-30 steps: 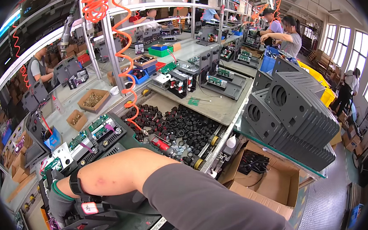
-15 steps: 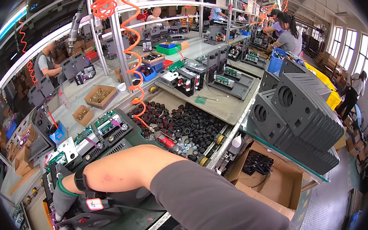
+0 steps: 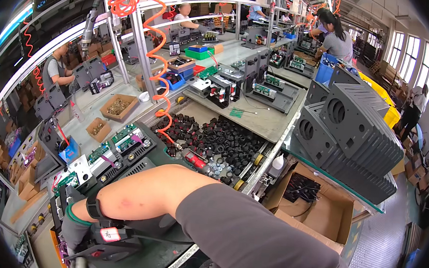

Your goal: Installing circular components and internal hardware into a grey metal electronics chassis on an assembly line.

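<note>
My right arm reaches across from the lower right, and my right hand wears a grey glove with a green cuff. It rests at the near end of a dark metal housing with a round opening; its fingers are mostly hidden. Round the wrist is a black strap, beside a small black box with a white label and a cable. At the bottom edge, a grey gloved shape, apparently my left hand, shows only in part. Beyond the arm lie green circuit boards on a dark unit.
Loose black parts fill a tray beyond my arm, with a red cylindrical tool among them. Stacked grey panels stand at right, above an open cardboard box. An orange coiled hose hangs down. Other people work further off.
My right hand has shifted slightly up, its fingers now less visible. The grey shape at the bottom edge has moved a little. The whole view has shifted slightly.
</note>
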`<state>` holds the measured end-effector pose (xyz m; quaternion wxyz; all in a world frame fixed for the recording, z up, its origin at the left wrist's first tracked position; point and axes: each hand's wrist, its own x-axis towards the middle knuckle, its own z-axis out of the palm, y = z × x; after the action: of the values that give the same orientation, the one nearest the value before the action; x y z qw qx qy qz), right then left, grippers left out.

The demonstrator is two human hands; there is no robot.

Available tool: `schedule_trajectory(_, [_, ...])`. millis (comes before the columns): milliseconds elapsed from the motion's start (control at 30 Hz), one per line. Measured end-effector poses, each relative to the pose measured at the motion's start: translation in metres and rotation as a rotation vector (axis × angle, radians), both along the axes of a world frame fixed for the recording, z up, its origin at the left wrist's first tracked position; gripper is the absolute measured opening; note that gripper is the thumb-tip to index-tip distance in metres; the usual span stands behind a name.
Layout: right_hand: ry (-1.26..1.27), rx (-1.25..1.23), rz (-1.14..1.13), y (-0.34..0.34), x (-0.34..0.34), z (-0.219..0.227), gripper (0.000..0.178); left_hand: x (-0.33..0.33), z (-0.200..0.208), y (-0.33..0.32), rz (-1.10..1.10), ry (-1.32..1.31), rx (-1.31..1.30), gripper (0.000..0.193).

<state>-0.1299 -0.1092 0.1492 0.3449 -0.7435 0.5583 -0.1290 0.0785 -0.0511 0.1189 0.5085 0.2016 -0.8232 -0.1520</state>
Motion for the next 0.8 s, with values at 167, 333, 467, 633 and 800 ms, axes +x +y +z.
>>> schedule_trajectory(167, [-0.112,0.066,-0.116,-0.017,-0.002,-0.011,0.053,-0.001,-0.01,-0.008,-0.163,0.254,0.238,0.038])
schedule_trajectory(333, [-0.103,0.078,0.027,-0.016,-0.003,-0.009,0.049,0.003,-0.007,-0.012,-0.049,0.004,-0.234,0.04])
schedule_trajectory(467, [-0.058,0.092,-0.034,-0.014,-0.004,-0.009,0.046,0.004,0.002,-0.013,-0.165,-0.082,-0.305,0.038])
schedule_trajectory(633, [-0.07,0.047,0.043,-0.04,-0.007,-0.026,0.045,0.006,0.0,-0.011,-0.024,-0.054,0.131,0.032])
schedule_trajectory(800, [-0.036,0.097,0.041,-0.051,-0.008,-0.033,0.043,0.01,0.008,-0.027,-0.035,-0.215,-0.26,0.032])
